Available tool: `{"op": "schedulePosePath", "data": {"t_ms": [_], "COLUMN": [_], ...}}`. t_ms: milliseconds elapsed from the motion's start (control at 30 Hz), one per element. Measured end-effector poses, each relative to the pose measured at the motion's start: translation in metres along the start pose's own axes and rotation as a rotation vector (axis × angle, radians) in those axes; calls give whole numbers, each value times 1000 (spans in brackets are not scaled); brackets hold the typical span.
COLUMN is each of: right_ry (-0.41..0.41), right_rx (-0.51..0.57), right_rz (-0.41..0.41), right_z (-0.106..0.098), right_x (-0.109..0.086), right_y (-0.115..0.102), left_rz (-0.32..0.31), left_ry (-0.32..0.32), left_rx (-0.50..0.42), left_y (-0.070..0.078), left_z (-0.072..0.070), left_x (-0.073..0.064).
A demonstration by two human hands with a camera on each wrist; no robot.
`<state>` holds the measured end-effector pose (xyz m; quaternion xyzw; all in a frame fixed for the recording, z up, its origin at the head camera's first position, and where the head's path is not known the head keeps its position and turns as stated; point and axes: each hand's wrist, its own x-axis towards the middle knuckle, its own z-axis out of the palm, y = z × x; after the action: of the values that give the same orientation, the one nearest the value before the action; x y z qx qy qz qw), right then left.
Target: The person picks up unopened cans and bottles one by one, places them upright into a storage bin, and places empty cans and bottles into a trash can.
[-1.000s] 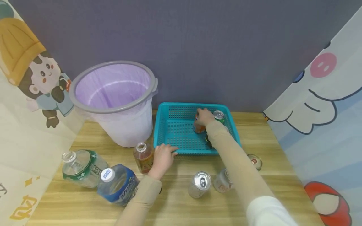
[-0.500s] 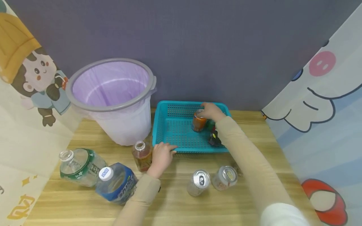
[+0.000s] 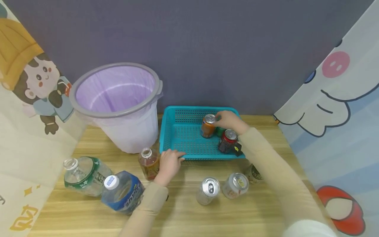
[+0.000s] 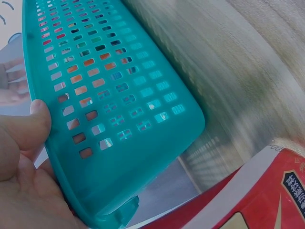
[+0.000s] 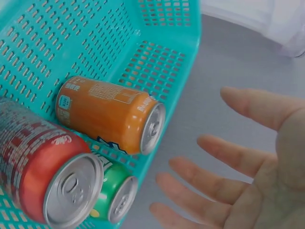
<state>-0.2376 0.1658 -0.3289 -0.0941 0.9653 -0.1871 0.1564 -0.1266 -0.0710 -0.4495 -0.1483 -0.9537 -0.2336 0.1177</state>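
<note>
My left hand point(image 3: 169, 166) holds the near rim of a teal plastic basket point(image 3: 177, 157); the left wrist view shows the thumb point(image 4: 40, 121) over its edge. My right hand point(image 3: 232, 121), fingers spread and apart from the cans, is above the basket's right side. Inside, an orange soda can point(image 3: 208, 129) stands upright. Beside it are a green can point(image 5: 114, 188), mostly covered by the right hand in the head view, and a dark red soda can point(image 3: 227, 142). A black thing with a yellow-green mark point(image 3: 238, 149) shows at the right wrist.
A lined bin point(image 3: 130, 131) stands left of the basket. A bottle of brown drink point(image 3: 149, 166), a green-label bottle point(image 3: 87, 176) and a blue-label bottle point(image 3: 122, 194) stand on the left. Two silvery cans point(image 3: 208, 191) point(image 3: 235, 186) and a partly hidden can point(image 3: 254, 174) stand in front.
My right hand has let go of the orange can and moved right, away from it. The dark red can has come into view. My left hand stays on the basket rim.
</note>
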Motion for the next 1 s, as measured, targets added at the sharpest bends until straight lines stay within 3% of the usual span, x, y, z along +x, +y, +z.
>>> {"op": "schedulePosePath", "data": {"t_ms": [367,667,1000], "right_ry": [0,-40,-43], "right_rx": [-43,27,5], "right_rz": [-101,-117,-182], "right_z": [0,4,13], "right_x": [-31,-54,-73], "right_y": [12,21,31], "left_rz": [5,3,3], "left_ry": [5,5,-1], "left_rx": [10,8,-4], "left_y": [1,1,0], "left_z": [0,-2,-1], "left_x": [-1,0,-1]}}
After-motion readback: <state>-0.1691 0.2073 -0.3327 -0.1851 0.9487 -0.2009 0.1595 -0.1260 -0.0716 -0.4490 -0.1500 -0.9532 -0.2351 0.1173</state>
